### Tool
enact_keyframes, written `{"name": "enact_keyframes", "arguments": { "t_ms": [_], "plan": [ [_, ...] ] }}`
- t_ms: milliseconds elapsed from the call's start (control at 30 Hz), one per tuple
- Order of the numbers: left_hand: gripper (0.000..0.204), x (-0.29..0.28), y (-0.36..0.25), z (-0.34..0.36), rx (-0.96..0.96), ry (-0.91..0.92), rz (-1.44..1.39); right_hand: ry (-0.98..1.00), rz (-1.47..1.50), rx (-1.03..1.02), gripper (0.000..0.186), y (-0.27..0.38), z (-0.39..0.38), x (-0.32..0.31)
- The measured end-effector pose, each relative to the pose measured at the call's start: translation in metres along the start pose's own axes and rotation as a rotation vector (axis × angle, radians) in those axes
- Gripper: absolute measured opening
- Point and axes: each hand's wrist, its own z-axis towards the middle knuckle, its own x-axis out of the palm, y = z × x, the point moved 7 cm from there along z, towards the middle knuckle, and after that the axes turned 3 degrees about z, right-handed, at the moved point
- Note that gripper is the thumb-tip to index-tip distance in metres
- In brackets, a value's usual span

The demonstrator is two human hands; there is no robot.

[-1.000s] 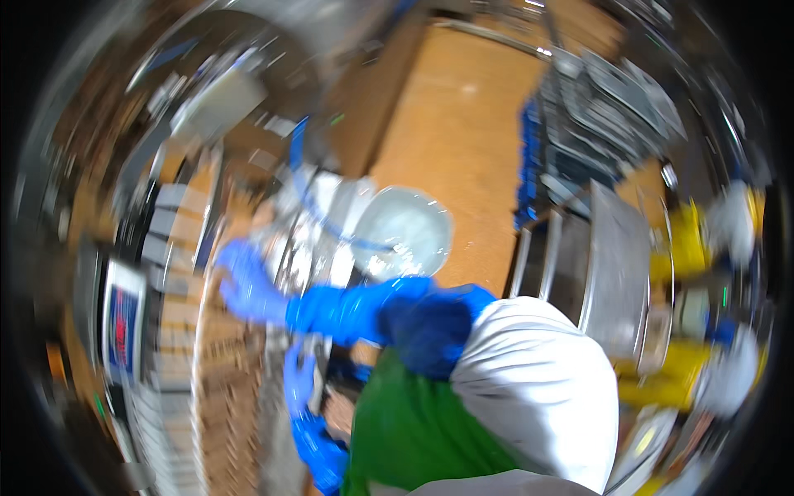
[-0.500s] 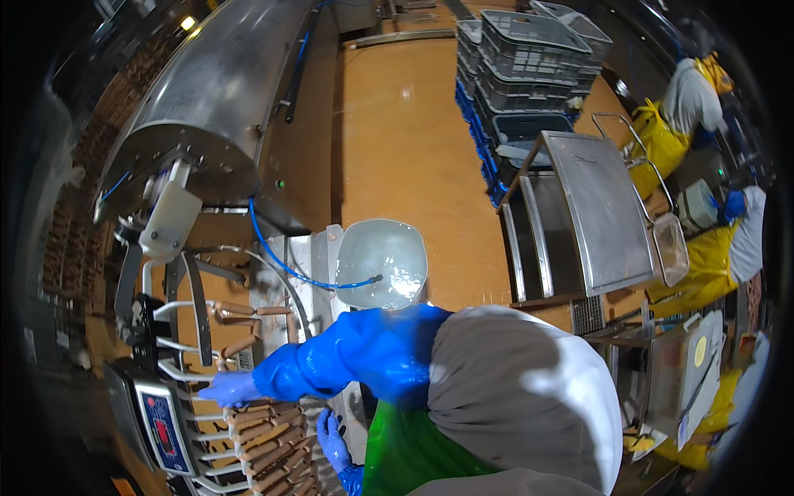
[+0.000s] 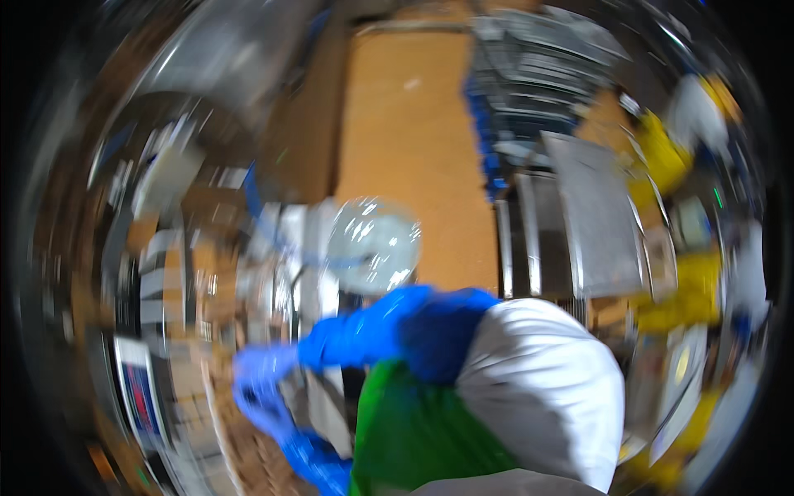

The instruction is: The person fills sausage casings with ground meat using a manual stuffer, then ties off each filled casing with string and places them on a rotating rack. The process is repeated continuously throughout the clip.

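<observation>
My right hand (image 3: 263,364), in a purple-blue glove with a blue sleeve, is drawn in close in front of me, smeared by motion. My left hand (image 3: 271,415), gloved alike, meets or overlaps it from below. Whether either holds anything cannot be made out. Brown sausage links (image 3: 252,450) lie blurred beside and below the hands. A panel with a display (image 3: 139,393) stands left of them, and the white hooks near it are smeared.
A pale tub (image 3: 411,248) of water with a blue hose (image 3: 273,236) stands beyond my right arm. A metal cart (image 3: 595,215) and stacked grey crates (image 3: 538,78) are to the right. People in yellow aprons (image 3: 682,289) work farther right. A steel machine (image 3: 223,58) rises at upper left.
My right hand has come back from the hooks toward my body. The left hand has moved left, up to the right one. The view has shifted and blurred.
</observation>
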Motion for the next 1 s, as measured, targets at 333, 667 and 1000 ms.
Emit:
{"name": "enact_keyframes", "arguments": {
  "t_ms": [333, 667, 1000],
  "plan": [
    [0.040, -0.007, -0.002, -0.004, 0.087, 0.091, -0.288, 0.165, 0.402, 0.659, 0.038, -0.011, -0.050, 0.035],
    [0.055, -0.061, -0.016, -0.025, 0.307, -0.357, 0.208, 0.123, 0.342, 0.485, 0.034, 0.034, 0.035, 0.029],
    [0.043, -0.059, 0.006, 0.006, 0.239, -0.083, 0.301, 0.031, 0.461, 0.728, 0.036, -0.074, 0.002, 0.022]
  ]
}}
